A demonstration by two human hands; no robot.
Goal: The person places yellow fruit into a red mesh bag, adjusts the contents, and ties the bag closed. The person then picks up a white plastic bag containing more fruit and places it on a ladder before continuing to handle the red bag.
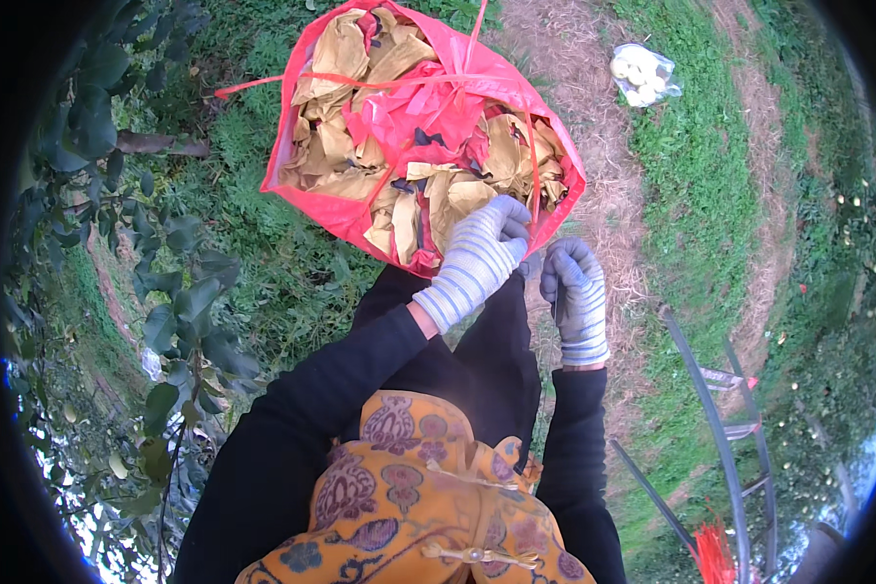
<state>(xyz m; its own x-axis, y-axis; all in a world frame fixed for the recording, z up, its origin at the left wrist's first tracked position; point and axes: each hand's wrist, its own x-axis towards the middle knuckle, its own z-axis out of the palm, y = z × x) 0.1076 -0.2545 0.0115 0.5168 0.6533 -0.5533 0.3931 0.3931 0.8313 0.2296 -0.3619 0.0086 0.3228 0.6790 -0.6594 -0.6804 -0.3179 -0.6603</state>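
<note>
A large red plastic bag (555, 124) stands open before me, filled with crumpled brown paper bags (336, 51) that have red and dark inner layers. Red plastic twine (255, 85) crosses its mouth. My left hand (485, 252), in a striped knit glove, rests at the bag's near edge, over the paper; its fingers are bent and partly hidden, so its hold is unclear. My right hand (575, 292), gloved alike, is just right of the bag with curled fingers. A thin dark line hangs below its fingertips; what it is cannot be told.
A clear plastic bag of pale round fruit (639, 75) lies on the grass at the upper right. A metal ladder (723, 438) is at the lower right, with red twine strands (715, 551) near its lower part. Leafy branches (182, 314) reach in from the left.
</note>
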